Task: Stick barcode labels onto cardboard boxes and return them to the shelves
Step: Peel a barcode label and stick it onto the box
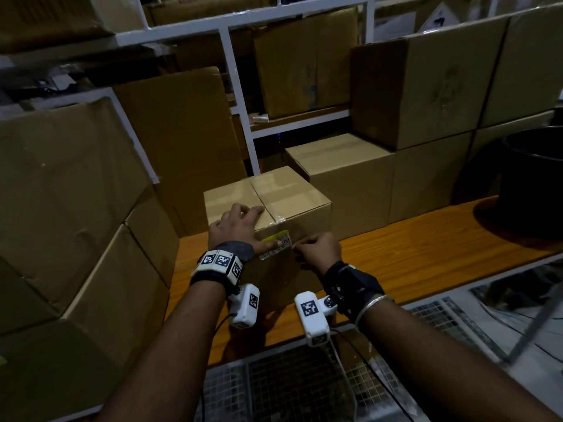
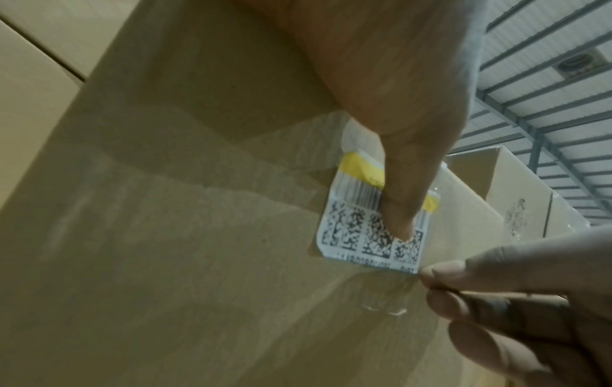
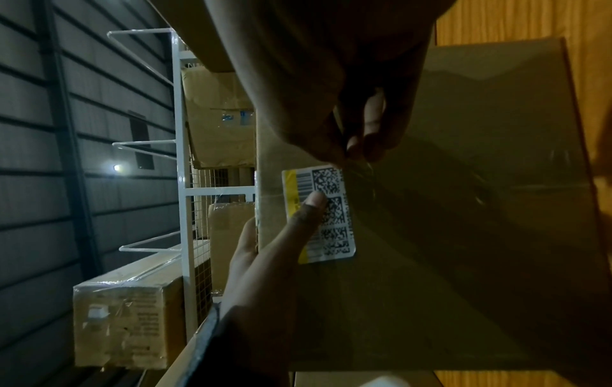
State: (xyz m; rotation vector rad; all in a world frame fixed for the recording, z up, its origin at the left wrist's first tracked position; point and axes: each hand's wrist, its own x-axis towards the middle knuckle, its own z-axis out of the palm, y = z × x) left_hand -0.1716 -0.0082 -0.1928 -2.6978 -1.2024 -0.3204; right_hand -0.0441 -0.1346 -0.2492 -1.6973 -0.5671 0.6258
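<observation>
A small taped cardboard box (image 1: 292, 196) stands on the wooden table (image 1: 426, 257). A white and yellow barcode label (image 1: 278, 240) lies on the upper part of its near face. My left hand (image 1: 240, 223) rests spread on the box top, its thumb (image 2: 397, 183) pressing flat on the label (image 2: 357, 225). My right hand (image 1: 316, 248) pinches the label's right corner between thumb and forefinger (image 2: 457, 272). The right wrist view shows the same label (image 3: 331, 183) on the box face (image 3: 463, 235), with my left thumb (image 3: 308, 212) on it and the right hand's fingers (image 3: 331, 117) at its corner.
Large cardboard boxes (image 1: 76, 208) are stacked at the left against the white shelf frame (image 1: 237, 86). More boxes (image 1: 350, 172) stand just behind and to the right. A black bin (image 1: 533, 178) sits at the table's right end. Wire mesh (image 1: 289, 385) lies below the near edge.
</observation>
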